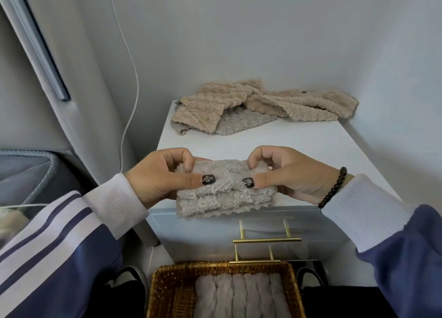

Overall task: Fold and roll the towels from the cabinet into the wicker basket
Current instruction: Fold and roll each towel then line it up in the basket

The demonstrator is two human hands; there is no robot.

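Both my left hand (157, 176) and right hand (284, 174) pinch the folded grey towel (224, 193), its long axis lying left-right.

A folded grey fluffy towel (224, 193) is held over the white cabinet's (299, 145) front edge, loose beige towels (258, 102) heaped behind, grey rolls (241, 296) lining the wicker basket (165, 284) below.

Left hand (155, 176) and right hand (284, 174) pinch grey towel (224, 193) over cabinet (299, 145).

Folded towel (226, 190): pale grey. Loose towels (263, 104): beige over grey. Wicker basket (167, 286): golden brown. Cabinet (299, 145): white, brass handles (266, 240). Sleeves (71, 258): navy, white stripes.
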